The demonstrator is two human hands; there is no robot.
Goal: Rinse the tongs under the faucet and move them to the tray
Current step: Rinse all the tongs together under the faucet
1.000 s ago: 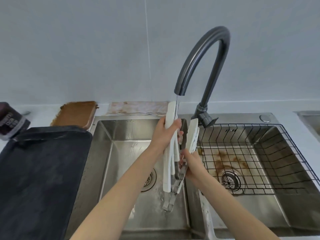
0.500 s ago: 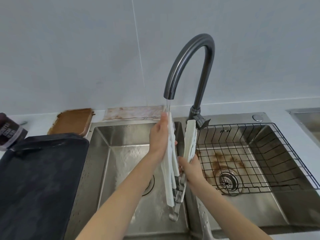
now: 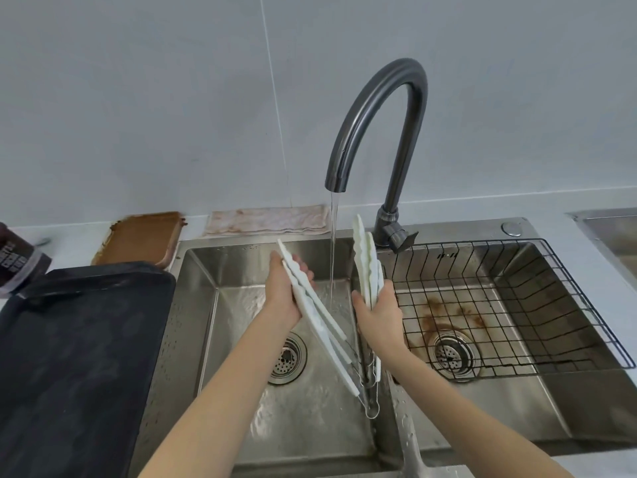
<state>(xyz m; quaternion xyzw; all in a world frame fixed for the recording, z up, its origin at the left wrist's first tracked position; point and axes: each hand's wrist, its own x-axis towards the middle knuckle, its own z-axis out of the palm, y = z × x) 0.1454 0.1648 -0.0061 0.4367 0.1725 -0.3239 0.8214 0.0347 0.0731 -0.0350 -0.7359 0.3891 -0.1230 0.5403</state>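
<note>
Running water (image 3: 333, 250) into steel sink (image 3: 241, 339)

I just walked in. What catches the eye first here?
A thin stream of water falls from the dark curved faucet into the left steel sink basin. On either side of it, the left hand and the right hand each grip white plastic tongs. A large black tray lies at the far left.
</note>
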